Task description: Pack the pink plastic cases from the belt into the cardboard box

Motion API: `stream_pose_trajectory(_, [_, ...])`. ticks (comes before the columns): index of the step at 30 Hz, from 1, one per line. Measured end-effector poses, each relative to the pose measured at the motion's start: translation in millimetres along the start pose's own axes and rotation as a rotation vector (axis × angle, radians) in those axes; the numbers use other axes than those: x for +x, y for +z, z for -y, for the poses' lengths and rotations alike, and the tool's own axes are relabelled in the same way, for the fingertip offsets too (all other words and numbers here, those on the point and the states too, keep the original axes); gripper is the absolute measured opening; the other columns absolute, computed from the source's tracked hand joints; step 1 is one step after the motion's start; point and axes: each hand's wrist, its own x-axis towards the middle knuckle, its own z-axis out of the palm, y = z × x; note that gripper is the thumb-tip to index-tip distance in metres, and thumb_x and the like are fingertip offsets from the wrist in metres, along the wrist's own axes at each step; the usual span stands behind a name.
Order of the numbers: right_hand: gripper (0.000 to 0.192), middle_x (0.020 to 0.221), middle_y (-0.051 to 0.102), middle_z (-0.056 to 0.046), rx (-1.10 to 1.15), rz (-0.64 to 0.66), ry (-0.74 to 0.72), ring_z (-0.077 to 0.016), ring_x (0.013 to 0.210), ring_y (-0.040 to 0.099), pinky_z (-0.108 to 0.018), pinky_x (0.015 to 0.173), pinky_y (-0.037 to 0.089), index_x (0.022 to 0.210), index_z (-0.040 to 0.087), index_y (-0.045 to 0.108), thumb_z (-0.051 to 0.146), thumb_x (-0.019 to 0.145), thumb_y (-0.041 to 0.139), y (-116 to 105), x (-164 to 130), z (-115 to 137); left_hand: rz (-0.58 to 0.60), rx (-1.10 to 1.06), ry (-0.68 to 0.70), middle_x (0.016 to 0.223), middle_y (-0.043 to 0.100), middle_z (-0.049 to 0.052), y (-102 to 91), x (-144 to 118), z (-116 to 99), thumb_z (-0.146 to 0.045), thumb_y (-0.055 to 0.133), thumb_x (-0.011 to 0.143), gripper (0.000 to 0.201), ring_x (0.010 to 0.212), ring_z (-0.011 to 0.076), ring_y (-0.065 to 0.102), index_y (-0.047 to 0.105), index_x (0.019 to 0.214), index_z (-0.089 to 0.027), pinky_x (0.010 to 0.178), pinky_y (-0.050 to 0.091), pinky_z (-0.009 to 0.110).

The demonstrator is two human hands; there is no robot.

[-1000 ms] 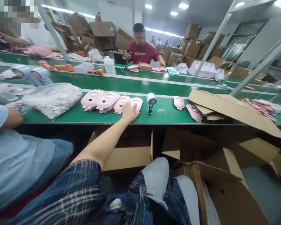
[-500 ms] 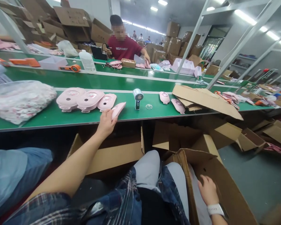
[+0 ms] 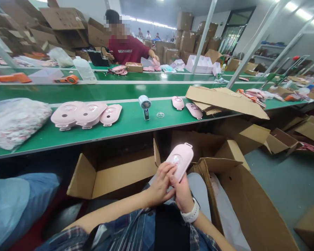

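Over my lap I hold a pale pink plastic lid-like piece (image 3: 183, 157), oval with a small tab at its far end and a clear round spot on its face. My right hand (image 3: 183, 195), wearing a white watch on the wrist, grips the near end from below. The fingers of my left hand (image 3: 161, 183) lie closed over the near left part of the piece, partly hiding it. Ahead on the bench, several similar pink pieces (image 3: 111, 115) sit in a row at the left, beside a small handheld fan (image 3: 145, 106) standing upright and a thin clear ring (image 3: 160, 114).
A green bench (image 3: 131, 127) runs across. Two pink pieces (image 3: 194, 110) lie near flat cardboard (image 3: 225, 99). A filled plastic bag (image 3: 18, 118) rests at left. Open cartons (image 3: 120, 177) stand below; another carton (image 3: 256, 202) is by my right side. A co-worker (image 3: 131, 48) sits opposite.
My left hand has brought the pink piece from the bench edge back over my lap. My right hand has left the carton on the right and now grips the piece too.
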Motion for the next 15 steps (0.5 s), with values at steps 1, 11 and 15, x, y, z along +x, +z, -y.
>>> stream_pose_trajectory(1, [0.074,0.143,0.064,-0.013,0.018,-0.077,0.006,-0.0314,0.132,0.061,-0.054,0.121,0.042,0.135,0.022,0.058,0.050,0.074,0.088,-12.3,-0.8,3.3,0.024,-0.020,0.099,0.138,0.054,0.022,0.0,9.3,11.1,-0.048,0.049,0.102,0.070,0.140,0.0343,0.047,0.029,0.160,-0.014,0.118,0.044,0.054])
stream_pose_trajectory(11, [0.068,0.133,0.069,-0.007,-0.253,-0.628,-0.153,-0.0279,0.114,0.070,-0.048,0.096,0.062,0.137,0.032,0.055,0.048,0.076,0.082,-185.3,-33.0,49.5,-0.336,0.172,-1.016,0.156,0.042,0.029,-71.1,159.0,269.3,-0.028,0.085,0.076,0.092,0.149,0.0377,0.039,0.035,0.149,-0.004,0.126,0.034,0.053])
stream_pose_trajectory(15, [0.071,0.133,0.068,-0.007,-0.136,-0.814,-0.192,-0.0237,0.097,0.072,-0.048,0.083,0.065,0.138,0.033,0.056,0.048,0.075,0.083,-237.4,-37.1,79.8,-0.243,0.044,-1.012,0.130,0.066,0.015,-72.8,167.5,280.8,-0.029,0.081,0.083,0.072,0.115,0.0226,0.065,0.044,0.138,-0.003,0.109,0.051,0.045])
